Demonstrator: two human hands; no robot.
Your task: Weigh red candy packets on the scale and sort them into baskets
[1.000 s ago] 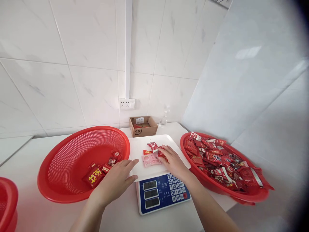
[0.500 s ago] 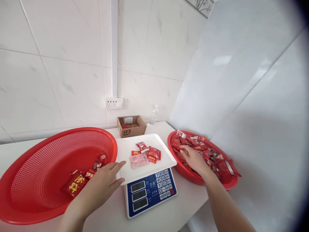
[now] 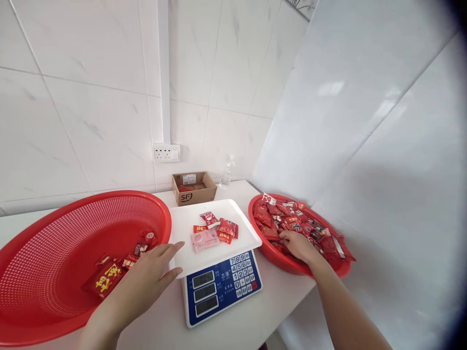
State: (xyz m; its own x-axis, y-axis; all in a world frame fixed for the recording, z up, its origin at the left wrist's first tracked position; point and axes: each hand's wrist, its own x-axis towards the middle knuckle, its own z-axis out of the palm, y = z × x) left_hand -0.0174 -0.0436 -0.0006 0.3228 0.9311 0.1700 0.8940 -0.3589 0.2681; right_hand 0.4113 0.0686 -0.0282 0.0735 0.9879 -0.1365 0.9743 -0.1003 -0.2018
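My left hand [image 3: 153, 272] hovers over the near right rim of the big red basket [image 3: 40, 228], fingers apart, its tips beside the white weighing tray [image 3: 241, 214]. It holds nothing. Below it in that basket lie a large red packet with yellow lettering [image 3: 105, 279] and several small red packets. My right hand [image 3: 301, 248] reaches into the smaller red basket [image 3: 251, 211], heaped with red snack packets [image 3: 292, 223]. Its fingers are bent together among the packets; what they pinch is hidden. On the tray rest a pink packet [image 3: 204, 239] and several small red ones [image 3: 226, 227].
The tray belongs to a digital scale with a blue keypad panel [image 3: 222, 287]. Behind it stand an open cardboard box [image 3: 197, 194] and a clear plastic bottle [image 3: 226, 175]. Tiled walls close off the back and right; the white table's [image 3: 277, 301] front edge slants near the right basket.
My right hand has moved down and nearer within the right basket, fingers lower among the packets. My left hand keeps its place by the tray. The view has shifted slightly.
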